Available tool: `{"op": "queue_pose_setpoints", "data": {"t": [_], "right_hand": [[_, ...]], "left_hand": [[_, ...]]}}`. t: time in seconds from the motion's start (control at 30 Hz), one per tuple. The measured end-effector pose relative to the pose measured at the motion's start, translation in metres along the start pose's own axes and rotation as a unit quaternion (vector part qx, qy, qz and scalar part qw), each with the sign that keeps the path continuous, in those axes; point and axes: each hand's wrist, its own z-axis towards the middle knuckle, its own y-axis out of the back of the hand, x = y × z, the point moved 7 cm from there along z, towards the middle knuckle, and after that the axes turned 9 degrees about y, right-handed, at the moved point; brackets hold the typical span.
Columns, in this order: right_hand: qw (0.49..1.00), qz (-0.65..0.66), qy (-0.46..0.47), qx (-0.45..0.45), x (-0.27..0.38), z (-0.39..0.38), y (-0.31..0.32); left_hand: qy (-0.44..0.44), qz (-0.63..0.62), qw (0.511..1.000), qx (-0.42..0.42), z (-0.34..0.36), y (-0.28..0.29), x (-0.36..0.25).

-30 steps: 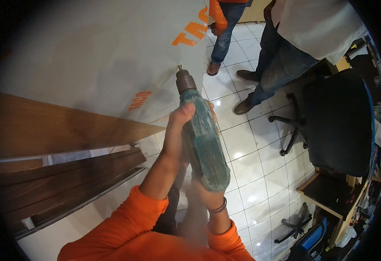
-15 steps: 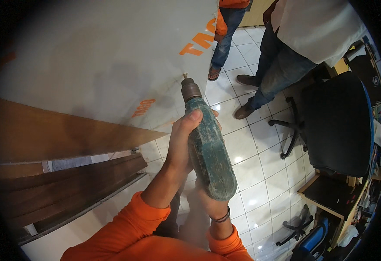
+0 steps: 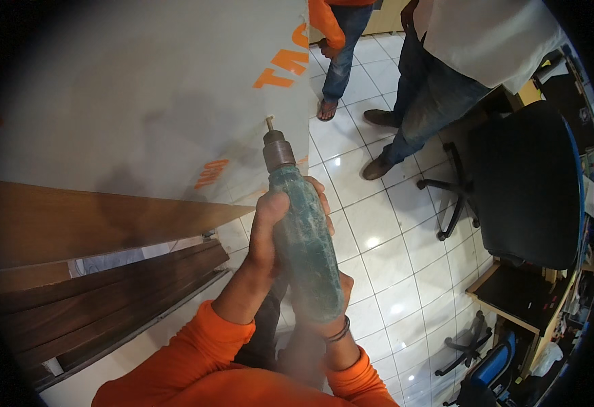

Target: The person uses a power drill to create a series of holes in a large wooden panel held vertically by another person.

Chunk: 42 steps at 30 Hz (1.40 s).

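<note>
A scuffed green power drill [image 3: 305, 251] points away from me, the tip of its brass-coloured bit [image 3: 270, 123] at a small mark on a white panel [image 3: 107, 88] with orange printing and a wooden edge. My left hand [image 3: 264, 234] is wrapped round the front of the drill body, thumb on the left side, fingertips showing on the right. My right hand [image 3: 331, 298] is closed on the rear of the drill, mostly hidden beneath it.
Two people stand beyond the panel, one in an orange sleeve [image 3: 325, 24], one in a white shirt [image 3: 487, 41]. A black office chair [image 3: 524, 183], a desk [image 3: 507, 305] and another chair [image 3: 487, 359] line the right. Dark wooden boards [image 3: 107, 285] lie lower left; tiled floor [image 3: 385, 264] underneath.
The drill first shifted right and down, then left and further down in view, my hands moving with it. The panel's printing has shifted leftward since half a second ago.
</note>
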Motion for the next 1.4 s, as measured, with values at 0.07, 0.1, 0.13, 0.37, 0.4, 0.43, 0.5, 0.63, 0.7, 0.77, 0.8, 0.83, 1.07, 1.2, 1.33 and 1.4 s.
{"op": "queue_pose_setpoints", "data": {"t": [0.07,0.1,0.13,0.37,0.4,0.43,0.5,0.63,0.7,0.77,0.8,0.83,1.07,1.2,1.33,1.4], "right_hand": [[0.995,-0.084,0.051,0.01,-0.008,-0.011,0.006],[0.999,-0.04,0.03,0.014,-0.012,-0.011,0.011],[1.0,0.004,0.008,0.019,-0.014,-0.011,0.017],[0.999,-0.023,0.019,0.011,0.025,0.01,0.012],[0.998,-0.055,0.022,0.018,0.026,0.01,0.008],[0.998,-0.057,0.036,0.006,0.029,0.011,0.006],[0.996,-0.062,0.062,-0.016,0.033,0.012,0.0],[0.998,0.031,-0.018,-0.052,0.02,0.006,-0.007],[0.998,0.046,-0.046,-0.021,0.013,0.011,-0.007],[0.999,0.043,-0.014,0.0,0.009,0.013,-0.004],[0.999,0.041,0.0,0.009,0.004,0.012,-0.001],[0.999,0.035,0.008,0.008,-0.002,0.01,0.002],[0.997,0.014,0.071,-0.012,0.019,0.018,0.021],[0.999,0.023,0.033,-0.034,0.032,0.019,0.012],[0.997,-0.058,0.043,0.0,0.031,0.009,-0.004],[0.996,-0.082,0.028,-0.004,0.029,0.006,-0.01]], "left_hand": [[0.009,0.018,1.0,-0.021,0.001,-0.004,0.006],[0.007,0.025,0.999,-0.032,0.001,-0.008,0.005],[0.005,0.031,0.999,-0.043,0.002,-0.013,0.003],[0.031,-0.008,0.995,-0.094,-0.004,-0.012,-0.014],[0.036,-0.013,0.995,-0.096,-0.004,-0.011,-0.015],[0.04,-0.017,0.994,-0.098,-0.003,-0.01,-0.017],[0.053,-0.022,0.994,-0.097,-0.003,-0.006,-0.018],[0.056,-0.033,0.998,-0.025,-0.001,-0.002,-0.015],[0.043,-0.062,0.997,0.015,0.002,-0.001,-0.01],[0.027,-0.08,0.996,0.028,0.003,0.003,-0.003],[0.021,-0.09,0.995,0.036,0.004,0.002,0.0],[0.021,-0.057,0.998,0.013,0.005,0.001,0.003],[0.018,-0.01,0.997,-0.08,-0.001,-0.01,-0.005],[0.05,-0.027,0.991,-0.119,-0.005,-0.017,-0.019],[0.061,-0.003,0.995,-0.084,-0.006,-0.012,-0.025],[0.061,-0.003,0.996,-0.061,-0.005,-0.006,-0.023]]}}
